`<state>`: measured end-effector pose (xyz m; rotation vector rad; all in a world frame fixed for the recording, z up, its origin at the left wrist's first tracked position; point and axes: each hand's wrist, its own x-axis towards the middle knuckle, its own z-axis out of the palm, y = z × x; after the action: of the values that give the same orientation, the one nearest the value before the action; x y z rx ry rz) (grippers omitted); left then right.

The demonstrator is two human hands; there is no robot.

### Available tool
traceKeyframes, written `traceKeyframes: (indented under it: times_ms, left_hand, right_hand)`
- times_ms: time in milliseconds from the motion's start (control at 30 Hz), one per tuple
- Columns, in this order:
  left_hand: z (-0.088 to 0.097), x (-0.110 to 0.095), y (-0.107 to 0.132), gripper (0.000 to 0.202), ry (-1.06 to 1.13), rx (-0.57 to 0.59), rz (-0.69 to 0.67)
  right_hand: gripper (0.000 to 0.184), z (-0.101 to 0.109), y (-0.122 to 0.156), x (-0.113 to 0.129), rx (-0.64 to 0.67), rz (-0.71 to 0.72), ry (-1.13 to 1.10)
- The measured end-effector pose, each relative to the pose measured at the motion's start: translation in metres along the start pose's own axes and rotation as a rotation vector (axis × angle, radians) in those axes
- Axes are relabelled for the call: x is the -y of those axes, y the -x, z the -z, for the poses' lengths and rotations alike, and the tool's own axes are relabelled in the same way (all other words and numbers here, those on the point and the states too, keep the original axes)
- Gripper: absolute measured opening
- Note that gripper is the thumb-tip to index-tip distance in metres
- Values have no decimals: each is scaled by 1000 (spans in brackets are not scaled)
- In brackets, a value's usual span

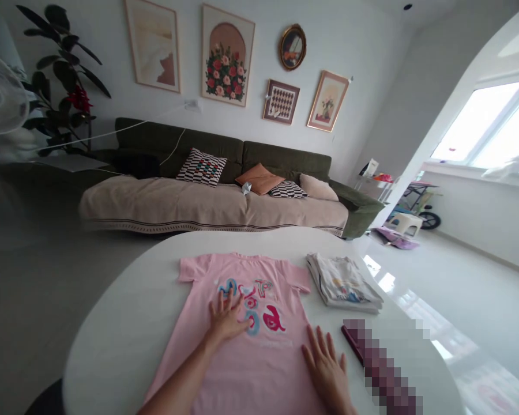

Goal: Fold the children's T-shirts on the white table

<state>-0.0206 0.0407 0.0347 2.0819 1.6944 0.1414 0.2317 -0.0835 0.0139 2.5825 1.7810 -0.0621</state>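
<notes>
A pink T-shirt (251, 334) with a coloured print lies spread face up on a white round table (125, 323), neck away from me. My left hand (227, 317) lies flat on the print near the middle of the shirt, fingers stretched out. My right hand (326, 366) rests flat on the shirt's right side near its edge, fingers apart. Neither hand holds anything.
A stack of folded white garments (343, 282) sits on the table to the right of the shirt. A dark flat object (354, 340), partly blurred out, lies by my right hand. Beyond the table stands a green sofa (225, 184) with cushions.
</notes>
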Motion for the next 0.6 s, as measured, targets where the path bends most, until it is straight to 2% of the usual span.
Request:
traceKeyframes:
  times_ms: [67, 133, 200, 267, 333, 433, 533, 600]
  left_hand:
    - [14, 2, -5, 78, 41, 78, -9]
    - [26, 8, -9, 56, 60, 52, -17]
    - [33, 19, -7, 41, 61, -28, 2]
    - [37, 37, 1, 38, 49, -120, 60]
    - [37, 58, 13, 42, 43, -188, 129]
    - [37, 89, 29, 45, 70, -247, 172]
    - [43, 111, 35, 29, 133, -311, 194]
    - [52, 120, 31, 23, 194, -372, 260]
  right_hand:
    - [55, 13, 9, 5, -41, -51, 39]
    - [55, 23, 24, 37, -76, 17, -25]
    - [57, 26, 48, 82, -54, 215, -195]
    - [56, 21, 73, 124, 26, 462, -355]
    - [54, 13, 89, 148, 86, 615, -432]
    - [54, 3, 92, 145, 125, 663, -444]
    - [56, -2, 85, 119, 140, 661, -382]
    - [54, -5, 88, 111, 81, 605, -330]
